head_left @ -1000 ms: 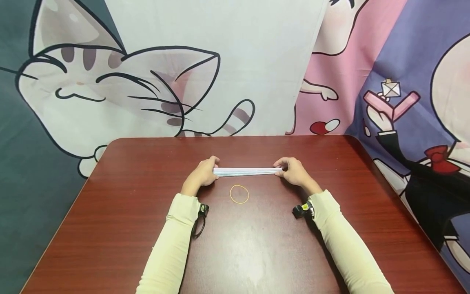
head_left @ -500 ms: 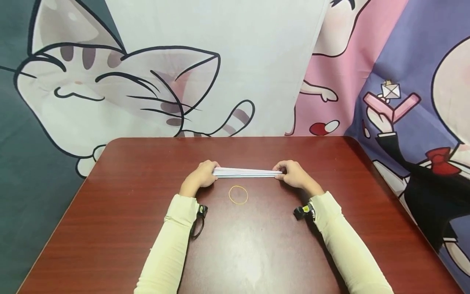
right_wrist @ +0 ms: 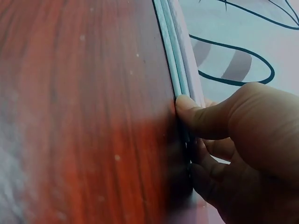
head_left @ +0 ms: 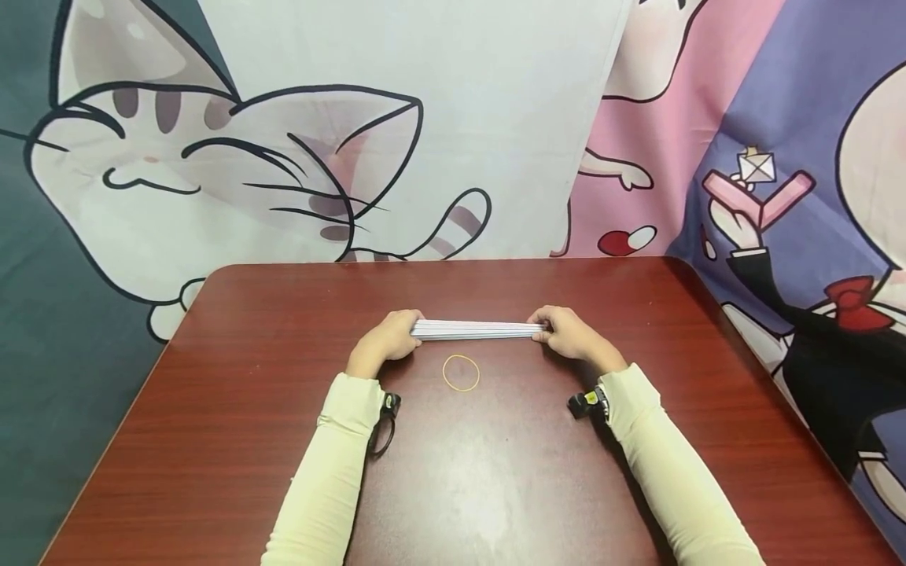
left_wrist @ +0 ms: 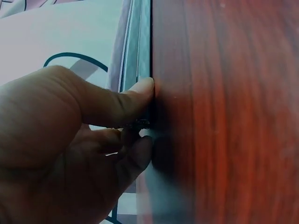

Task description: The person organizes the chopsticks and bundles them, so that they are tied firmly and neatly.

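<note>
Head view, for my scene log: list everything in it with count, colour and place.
Layered stack: one, whitish, bluish and pinkish, mid-picture
Thin loop: one, yellow, just below the layered stack in the picture
Table: one, reddish brown, across the lower picture
Printed backdrop: number of pieces unclear, grey-green, white, pink and purplish, behind the table
Wrist devices: two, mostly black, one left, one right
Sleeves: two, pale yellow, one left, one right
Left hand: one, bare, gripping the layered stack's left end
Right hand: one, bare, gripping its right end

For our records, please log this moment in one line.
left hand: grips pale bundle, left end | right hand: grips right end | yellow band: on table, loose
</note>
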A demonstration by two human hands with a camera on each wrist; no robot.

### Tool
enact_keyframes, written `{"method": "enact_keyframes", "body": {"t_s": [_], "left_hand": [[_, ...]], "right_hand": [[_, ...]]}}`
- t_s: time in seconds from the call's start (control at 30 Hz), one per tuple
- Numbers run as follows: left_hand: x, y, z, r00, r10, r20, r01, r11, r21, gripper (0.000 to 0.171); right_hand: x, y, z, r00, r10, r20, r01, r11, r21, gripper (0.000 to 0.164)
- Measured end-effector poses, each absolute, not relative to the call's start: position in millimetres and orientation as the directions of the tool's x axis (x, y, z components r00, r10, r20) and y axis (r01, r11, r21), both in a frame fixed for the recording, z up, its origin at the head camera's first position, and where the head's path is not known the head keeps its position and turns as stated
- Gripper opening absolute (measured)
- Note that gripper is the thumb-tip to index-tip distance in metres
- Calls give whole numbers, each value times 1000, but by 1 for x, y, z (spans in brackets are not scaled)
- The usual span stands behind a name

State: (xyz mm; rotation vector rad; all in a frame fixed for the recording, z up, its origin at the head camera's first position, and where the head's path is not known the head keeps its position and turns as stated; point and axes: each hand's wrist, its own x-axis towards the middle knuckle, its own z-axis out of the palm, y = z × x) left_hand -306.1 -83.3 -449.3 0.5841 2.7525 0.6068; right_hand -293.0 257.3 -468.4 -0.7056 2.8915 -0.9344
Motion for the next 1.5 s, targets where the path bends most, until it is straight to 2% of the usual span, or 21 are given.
{"method": "enact_keyframes", "body": {"t_s": [0.17,0.4,0.73,0.9,1.07,1.17,1.33,1.5], "left_hand": [[-306,-85,-450,-885,426,-190,312,844,437,29],[-308,-88,-449,-897,421,-135,322,831,453,18],[-308,-87,-443,-897,427,-115,333,823,459,25],[-307,-91,-439,-893,439,-100,322,777,541,22],[-305,-97,-439,-884,464,-46,340,708,619,23],[-304,-99,-436,-881,473,-14,336,645,687,23],[-303,-101,-431,-873,488,12,306,529,791,22],[-303,-100,-426,-870,494,9,281,480,831,21]], "right_hand": [[-294,257,-469,-912,-393,120,-391,737,-552,12],[-294,259,-472,-926,-357,122,-359,733,-577,12],[-291,259,-468,-914,-376,151,-395,741,-543,14],[-292,259,-466,-910,-385,154,-396,699,-595,15],[-291,263,-465,-914,-398,78,-307,554,-773,15],[-288,264,-458,-920,-390,45,-250,495,-832,17],[-273,256,-432,-930,-367,26,-208,468,-859,20],[-260,248,-406,-931,-354,87,-267,499,-824,21]]}}
